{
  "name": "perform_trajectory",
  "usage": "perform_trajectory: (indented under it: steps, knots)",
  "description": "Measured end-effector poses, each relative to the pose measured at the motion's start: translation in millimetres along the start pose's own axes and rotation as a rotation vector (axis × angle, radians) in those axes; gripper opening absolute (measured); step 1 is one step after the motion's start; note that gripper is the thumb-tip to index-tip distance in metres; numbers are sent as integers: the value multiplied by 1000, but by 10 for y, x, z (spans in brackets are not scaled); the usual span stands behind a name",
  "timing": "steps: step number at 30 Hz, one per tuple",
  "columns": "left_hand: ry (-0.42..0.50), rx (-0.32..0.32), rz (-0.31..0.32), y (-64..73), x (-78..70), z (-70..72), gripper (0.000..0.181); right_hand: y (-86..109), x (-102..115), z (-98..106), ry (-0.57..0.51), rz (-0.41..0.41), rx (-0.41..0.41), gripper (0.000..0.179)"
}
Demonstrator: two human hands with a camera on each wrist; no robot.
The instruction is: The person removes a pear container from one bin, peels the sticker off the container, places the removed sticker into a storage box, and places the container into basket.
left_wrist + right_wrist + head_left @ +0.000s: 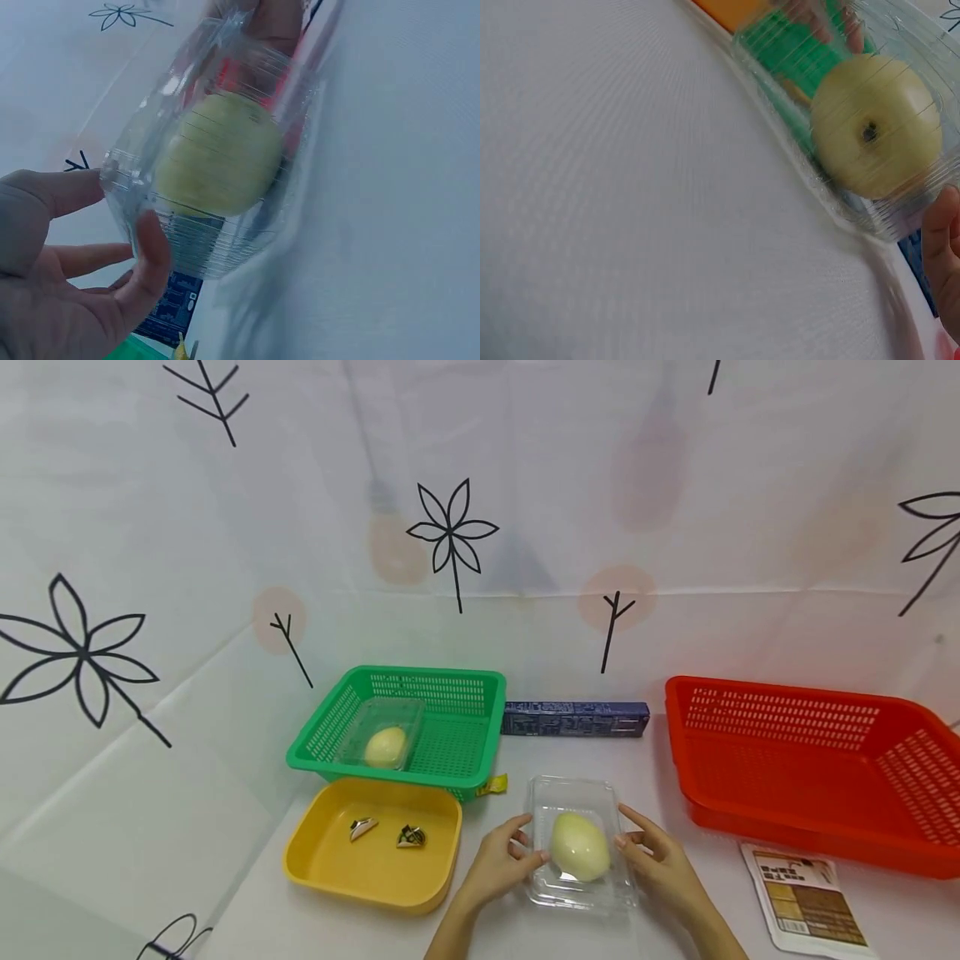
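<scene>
A clear plastic box (572, 790) with a pale yellow-green round fruit (580, 847) inside is between my two hands. My left hand (498, 864) pinches its left edge, thumb toward the front and fingers along the side, as the left wrist view shows. On the opposite side my right hand (663, 870) grips the right edge, its thumb (939, 225) against the clear wall in the right wrist view. A dark spot marks one end of the fruit there. Ribbed plastic lies in front of the fruit in both wrist views.
At left, a green basket (465, 758) holds another clear box with a pale fruit. A yellow tray (330, 872) in front contains two small items. A long dark-blue box (573, 718) lies behind. Right are a red basket (795, 831) and a brown-and-white packet (810, 902).
</scene>
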State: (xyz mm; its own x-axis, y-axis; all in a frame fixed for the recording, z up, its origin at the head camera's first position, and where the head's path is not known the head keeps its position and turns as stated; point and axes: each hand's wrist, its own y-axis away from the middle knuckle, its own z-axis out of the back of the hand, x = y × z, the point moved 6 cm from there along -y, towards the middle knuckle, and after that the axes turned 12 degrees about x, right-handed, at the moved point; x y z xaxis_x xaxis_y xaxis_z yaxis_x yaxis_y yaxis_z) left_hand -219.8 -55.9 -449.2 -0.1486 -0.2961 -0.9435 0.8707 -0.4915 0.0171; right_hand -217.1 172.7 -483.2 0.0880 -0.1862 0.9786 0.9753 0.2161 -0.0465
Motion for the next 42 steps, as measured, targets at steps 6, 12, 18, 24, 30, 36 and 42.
perform_trajectory:
  steps: [6,12,18,24,30,36,42]
  knots:
    - [85,-61,-90,16,64,-10,52,26,-11,-15,-39,-116,-44,54]
    - [147,-95,-191,55,-66,58,47,44,141,-48,-124,-71,-2,57]
    - [150,-62,-283,90,-355,254,53,-75,521,-75,-307,186,136,61]
    - [111,-113,-308,109,-598,503,55,-250,882,-116,-204,199,164,66]
    - [97,-226,-298,105,-710,809,50,-466,1126,-229,-145,161,178,71]
    - [162,-398,-290,106,-728,1077,42,-731,1288,-381,-202,242,186,72]
    - [231,-589,-290,118,-673,1329,33,-1013,1379,-588,-210,280,167,61]
